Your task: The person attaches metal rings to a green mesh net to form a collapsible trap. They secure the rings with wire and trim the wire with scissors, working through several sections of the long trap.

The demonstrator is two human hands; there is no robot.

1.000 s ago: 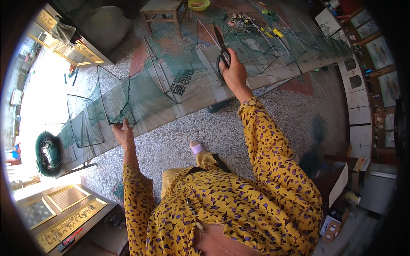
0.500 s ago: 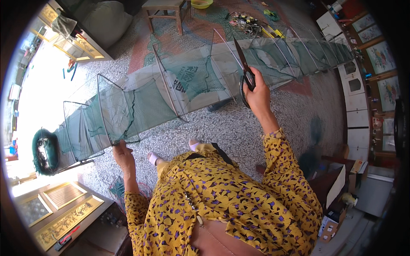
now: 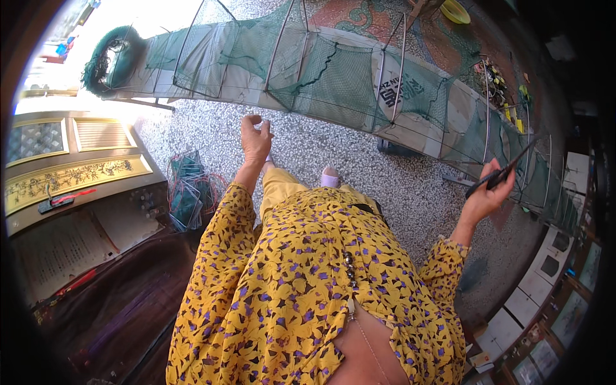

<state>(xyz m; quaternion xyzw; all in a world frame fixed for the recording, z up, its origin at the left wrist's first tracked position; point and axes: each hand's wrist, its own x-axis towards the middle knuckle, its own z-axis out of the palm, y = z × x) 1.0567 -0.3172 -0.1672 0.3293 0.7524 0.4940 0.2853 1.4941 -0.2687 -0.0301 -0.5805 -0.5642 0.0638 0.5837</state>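
A long green mesh net trap [image 3: 346, 77] with thin metal frames stretches across the view, lying over pale sheeting. At its left end is a bunched ring of green netting [image 3: 114, 61]. My left hand [image 3: 256, 138] is just below the near edge of the net, apart from it, with fingers curled toward the thumb; anything between them is too small to make out. On the right, my right hand [image 3: 486, 197] grips black scissors [image 3: 497, 178] by the handles. Their blades point up and right, in front of the net's right part.
Brown furniture with gold panels [image 3: 77, 144] stands at the left. Beside it, a folded green net bundle [image 3: 187, 192] lies on the speckled floor [image 3: 301, 135]. A yellow basin [image 3: 455, 11] and a heap of small items [image 3: 493, 83] are at the far right. White cabinets [image 3: 523, 305] line the right.
My view has turned left, so the net appears higher and further right. My left hand has come away from the net's near edge. My right hand has lowered with the scissors, now tilted rightward.
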